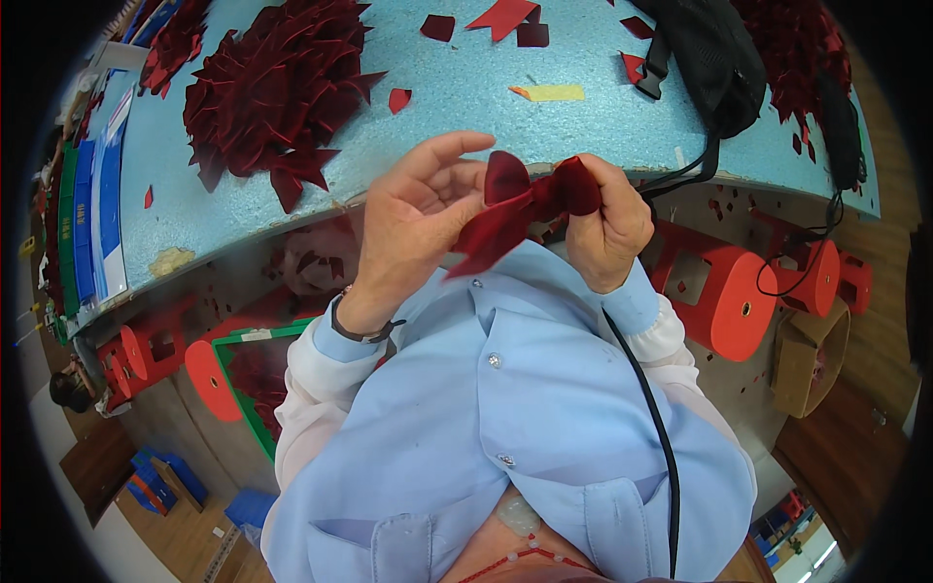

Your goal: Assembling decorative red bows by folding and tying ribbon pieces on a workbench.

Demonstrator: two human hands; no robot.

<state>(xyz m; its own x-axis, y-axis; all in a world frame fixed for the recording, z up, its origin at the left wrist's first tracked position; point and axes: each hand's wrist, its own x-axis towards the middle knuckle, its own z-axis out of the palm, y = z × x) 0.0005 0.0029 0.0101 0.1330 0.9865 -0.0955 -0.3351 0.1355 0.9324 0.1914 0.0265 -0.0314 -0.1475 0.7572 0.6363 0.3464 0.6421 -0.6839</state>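
Note:
A dark red velvet bow (513, 202) is held up in front of my chest, near the table's edge. My right hand (609, 225) pinches its right loop between thumb and fingers. At its left side, my left hand (420, 209) has the thumb and curled fingers against the bow, while the index finger sticks out above. The fingertips there are partly hidden by the fabric. One pointed tail of the bow hangs down to the left.
On the light blue table (418, 112) lie a big pile of dark red fabric pieces (277, 87), loose scraps, a yellow strip (554, 93) and a black bag (714, 63). Red stools (743, 306), a green-rimmed crate (255, 418) and a cardboard box (812, 360) stand below.

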